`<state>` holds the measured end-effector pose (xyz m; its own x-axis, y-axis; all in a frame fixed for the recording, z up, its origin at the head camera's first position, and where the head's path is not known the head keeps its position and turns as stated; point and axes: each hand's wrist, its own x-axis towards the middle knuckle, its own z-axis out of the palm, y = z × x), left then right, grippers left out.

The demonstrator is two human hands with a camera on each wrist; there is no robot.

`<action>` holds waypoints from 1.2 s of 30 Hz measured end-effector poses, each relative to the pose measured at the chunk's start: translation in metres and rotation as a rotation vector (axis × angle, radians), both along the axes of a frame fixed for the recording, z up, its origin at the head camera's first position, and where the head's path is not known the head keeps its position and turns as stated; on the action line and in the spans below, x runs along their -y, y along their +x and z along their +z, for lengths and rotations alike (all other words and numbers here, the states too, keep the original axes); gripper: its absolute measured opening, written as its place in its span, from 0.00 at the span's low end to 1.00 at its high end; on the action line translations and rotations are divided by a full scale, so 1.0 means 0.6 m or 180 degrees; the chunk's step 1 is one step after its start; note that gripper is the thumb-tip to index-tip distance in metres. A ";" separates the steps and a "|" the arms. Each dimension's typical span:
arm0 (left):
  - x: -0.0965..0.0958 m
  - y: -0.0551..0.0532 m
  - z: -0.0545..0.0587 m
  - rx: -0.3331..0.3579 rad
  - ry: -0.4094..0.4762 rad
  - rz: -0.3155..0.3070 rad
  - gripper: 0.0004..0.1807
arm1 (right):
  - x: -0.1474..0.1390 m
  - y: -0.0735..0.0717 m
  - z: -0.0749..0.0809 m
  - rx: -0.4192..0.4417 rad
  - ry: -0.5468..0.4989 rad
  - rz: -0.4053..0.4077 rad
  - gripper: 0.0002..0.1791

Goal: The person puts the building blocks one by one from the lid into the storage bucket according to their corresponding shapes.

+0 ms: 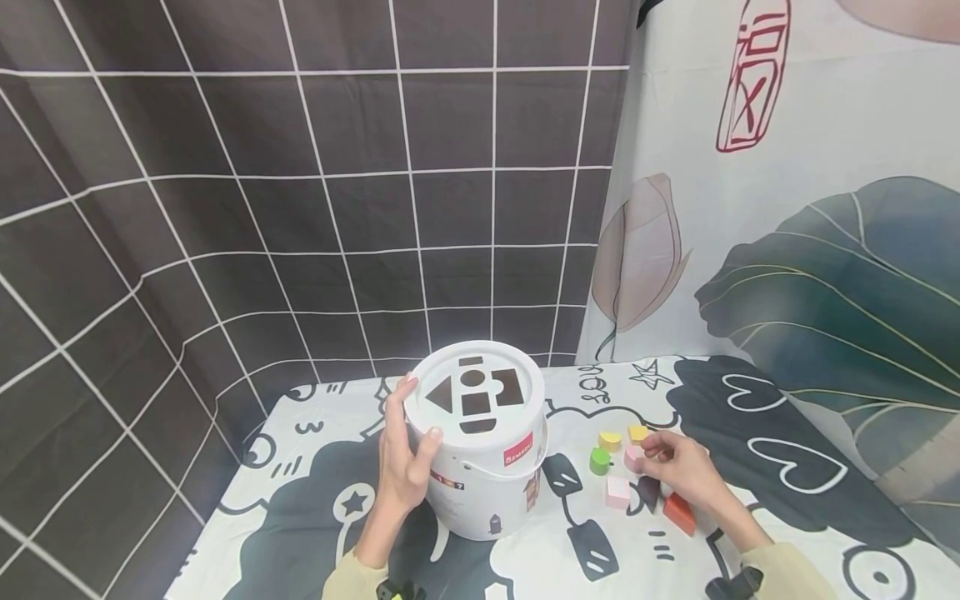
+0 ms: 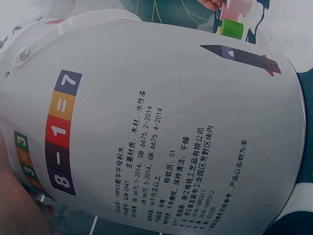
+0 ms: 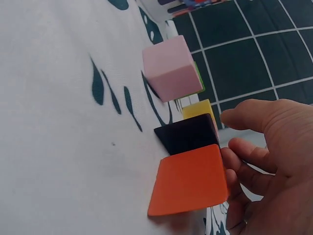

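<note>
From the near left sleeve [image 1: 352,581], the left hand [image 1: 403,467] is laid, fingers straight, against the bucket [image 1: 482,500], presumably for steadiness, while the right hand [image 1: 684,471] is placed, fingers curled, at the far pink block [image 1: 633,459], right on the tabletop [image 1: 540,567], any pinch being indeterminable.

Dark gridded backdrop [image 1: 360,208], leaf-print curtain [image 1: 795,200], doodle-printed cloth [image 1: 300,508]

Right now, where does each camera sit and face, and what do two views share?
On head: faces forward and down at the white cylindrical bucket; left hand and right hand show.
On left wrist: faces the bucket's printed side; both hands partly show.
On right wrist: faces the flat-sided orange block; right hand shows.
Head and right wrist share that block.
</note>
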<state>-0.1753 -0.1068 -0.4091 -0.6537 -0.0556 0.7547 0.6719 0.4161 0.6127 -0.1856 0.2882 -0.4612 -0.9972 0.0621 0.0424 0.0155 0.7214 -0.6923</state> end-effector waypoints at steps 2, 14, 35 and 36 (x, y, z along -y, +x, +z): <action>0.000 0.000 0.000 -0.0006 0.0000 -0.0002 0.39 | 0.001 -0.001 -0.003 0.0016 -0.0007 -0.0008 0.24; 0.001 -0.001 0.002 -0.0061 -0.0024 0.0005 0.38 | 0.005 -0.005 -0.008 0.0118 0.0035 -0.0075 0.22; 0.002 -0.001 -0.001 -0.0009 -0.0006 -0.0010 0.38 | 0.010 -0.009 -0.012 0.0024 0.0107 -0.0059 0.15; 0.002 -0.001 -0.001 -0.0017 -0.0007 -0.0008 0.38 | 0.010 -0.009 -0.011 0.0008 0.0106 -0.0051 0.15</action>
